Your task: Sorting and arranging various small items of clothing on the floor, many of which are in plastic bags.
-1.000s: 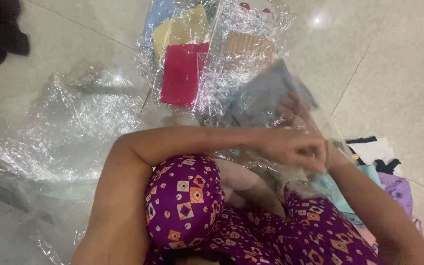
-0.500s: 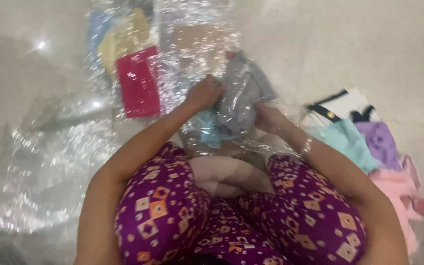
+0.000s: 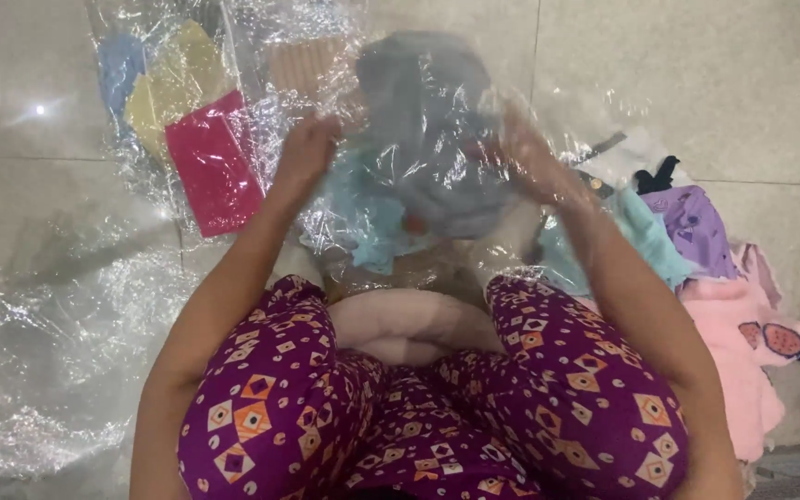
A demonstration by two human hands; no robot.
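Observation:
I sit on a tiled floor with my knees in purple patterned trousers below me. Both hands hold up a clear plastic bag [image 3: 474, 102] with a folded grey garment [image 3: 428, 120] inside it. My left hand [image 3: 306, 148] grips the bag's left edge. My right hand [image 3: 531, 157] is behind the plastic film, gripping the right side. A light blue cloth [image 3: 363, 218] lies under the bag, just beyond my knees.
More clear bags lie ahead left, holding a red cloth [image 3: 215, 171], a yellow cloth [image 3: 173, 88] and a blue cloth [image 3: 120, 67]. Crumpled plastic sheet [image 3: 57, 352] covers the floor at left. A pile of teal, purple and pink clothes [image 3: 715, 278] lies at right.
The bagged grey garment has been lifted and spread wider between my hands, with the right hand now under the film. The view has tilted so the pile at right shows more.

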